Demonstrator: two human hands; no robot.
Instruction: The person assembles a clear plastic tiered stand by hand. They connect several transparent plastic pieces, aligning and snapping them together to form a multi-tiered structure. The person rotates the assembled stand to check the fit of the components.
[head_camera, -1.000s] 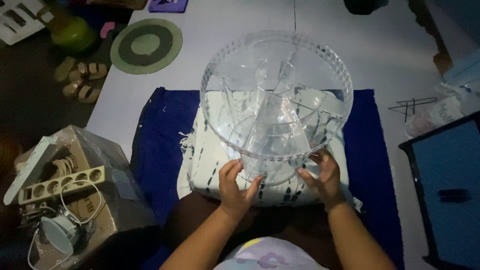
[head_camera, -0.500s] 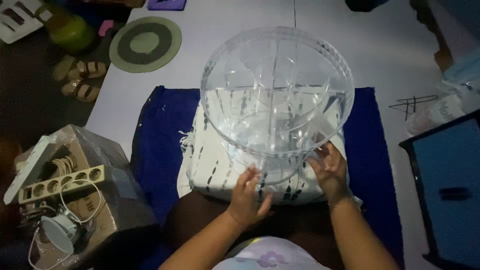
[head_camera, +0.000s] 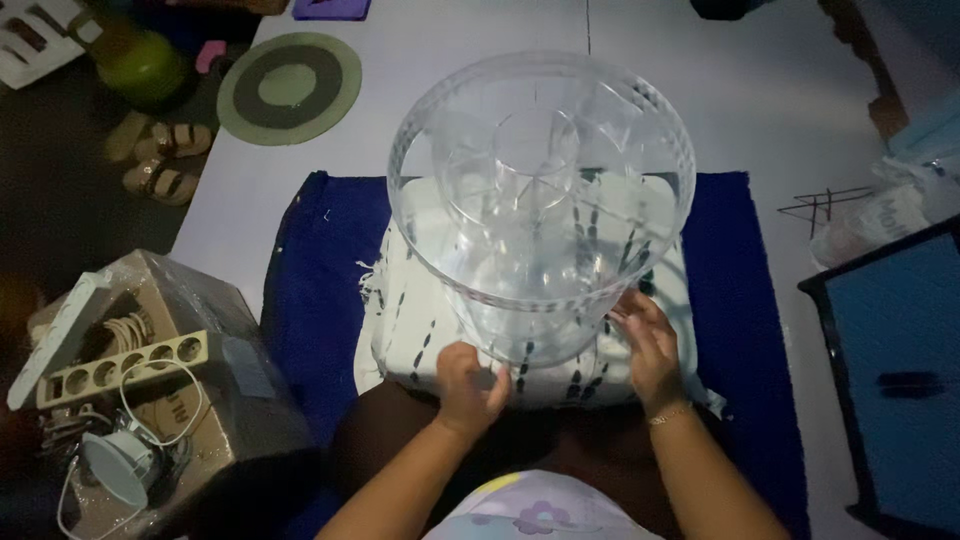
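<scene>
clear round plastic divided tray on pedestal (head_camera: 540, 180) standing over white patterned cloth (head_camera: 420, 330) in lap | left hand (head_camera: 470, 380), right hand (head_camera: 650, 345) gripping its base | judging light, rigid, slick, crack-prone; base safest hold

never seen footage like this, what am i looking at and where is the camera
The camera sits on a person's head and looks down at their own two bare hands; there is no machine. Both hands grip the base of a big clear plastic container with dividers inside: the left hand at its lower edge, the right hand with fingers spread against its side. Under it lies a white cloth with dark marks on a blue mat. A cardboard box with cables stands to the left, and sandals and a round green mat lie beyond.
</scene>
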